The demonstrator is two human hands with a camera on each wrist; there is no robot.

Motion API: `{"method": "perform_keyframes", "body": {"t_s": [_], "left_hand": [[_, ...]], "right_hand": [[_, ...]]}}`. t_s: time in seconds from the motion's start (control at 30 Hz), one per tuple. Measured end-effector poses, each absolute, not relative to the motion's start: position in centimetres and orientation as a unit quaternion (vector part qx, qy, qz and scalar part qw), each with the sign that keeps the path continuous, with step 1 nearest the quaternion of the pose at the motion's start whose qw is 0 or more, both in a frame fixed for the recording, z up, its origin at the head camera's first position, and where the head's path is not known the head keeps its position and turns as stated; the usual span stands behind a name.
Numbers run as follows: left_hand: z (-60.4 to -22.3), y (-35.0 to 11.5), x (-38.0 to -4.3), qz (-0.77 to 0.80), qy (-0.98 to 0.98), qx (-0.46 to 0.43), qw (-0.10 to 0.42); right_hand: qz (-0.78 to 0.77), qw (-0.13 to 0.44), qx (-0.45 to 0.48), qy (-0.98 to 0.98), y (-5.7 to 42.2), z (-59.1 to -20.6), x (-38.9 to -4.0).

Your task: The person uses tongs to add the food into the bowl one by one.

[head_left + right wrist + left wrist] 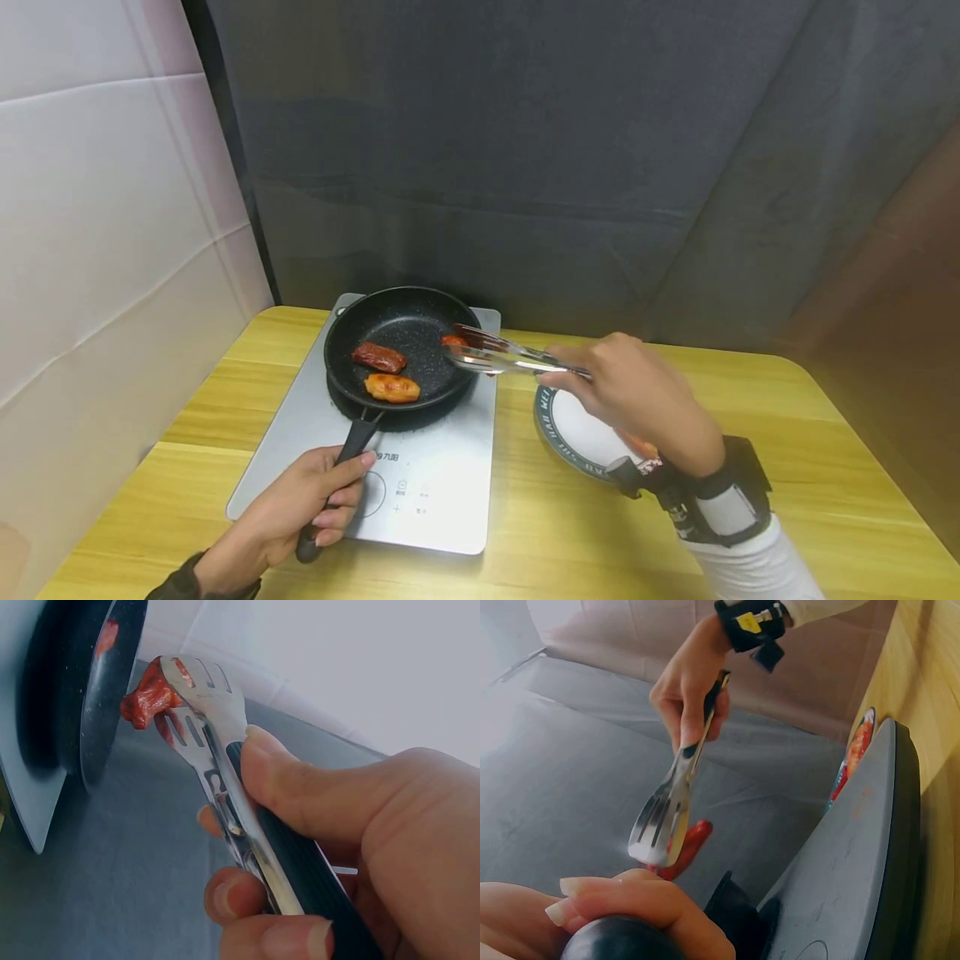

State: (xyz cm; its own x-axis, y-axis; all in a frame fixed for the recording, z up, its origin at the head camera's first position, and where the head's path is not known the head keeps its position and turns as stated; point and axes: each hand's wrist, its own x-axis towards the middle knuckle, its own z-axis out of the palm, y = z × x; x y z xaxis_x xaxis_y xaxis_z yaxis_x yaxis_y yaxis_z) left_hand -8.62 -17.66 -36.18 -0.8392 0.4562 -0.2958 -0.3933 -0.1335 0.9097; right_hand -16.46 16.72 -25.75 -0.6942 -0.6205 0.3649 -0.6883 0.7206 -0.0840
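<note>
My left hand [303,500] grips the black handle [357,440] of a frying pan [423,329]. Inside the pan lie a dark red piece of meat [379,357] and an orange-brown chicken wing piece [392,388]. With my right hand [637,392] I hold metal food tongs [491,362] that have dark grips. Between their slotted tips is a red piece of meat with a knobby end [148,696], held close by the pan's right rim. In the left wrist view that red piece [693,850] sticks out beyond the tips.
The pan sits on a silver induction cooker [450,500] on a wooden table [525,533]. Right of it, partly under my right forearm, is a white plate with a lettered grey rim [555,433], bearing red-orange food [639,444]. A dark curtain [487,167] hangs behind.
</note>
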Motion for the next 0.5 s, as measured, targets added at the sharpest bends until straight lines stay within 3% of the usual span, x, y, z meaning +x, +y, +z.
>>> {"method": "perform_keyframes", "body": {"t_s": [0.5], "left_hand": [[-36.1, -17.6, -8.6, 0.752, 0.594, 0.024, 0.284]], "right_hand": [[0.102, 0.089, 0.353, -0.926, 13.0, -26.6, -18.8]]}}
